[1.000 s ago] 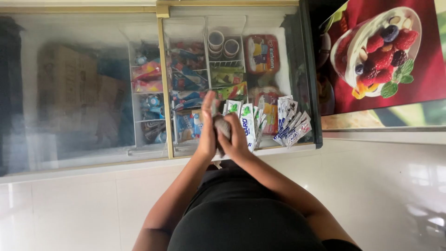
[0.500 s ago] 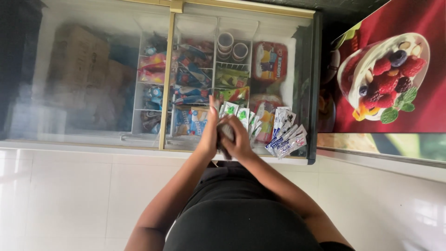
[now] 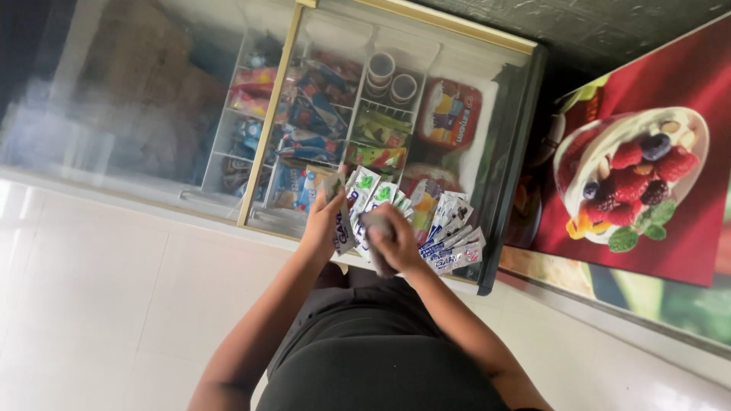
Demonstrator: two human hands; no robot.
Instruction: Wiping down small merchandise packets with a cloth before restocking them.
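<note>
Head view gives me a glass-topped chest freezer (image 3: 152,114) filling the upper frame, its wire baskets packed with bright wrapped ices and stacked tubs (image 3: 392,80). Right of it stands a red panel picturing a bowl of berries (image 3: 640,167). Fanned across the lid's near edge lie small white-and-blue sachets (image 3: 453,236). My left hand (image 3: 321,224) pinches one sachet (image 3: 343,228) upright by its edge. My right hand (image 3: 396,240) is curled tight round a grey bundle (image 3: 378,228), just above the lid.
</note>
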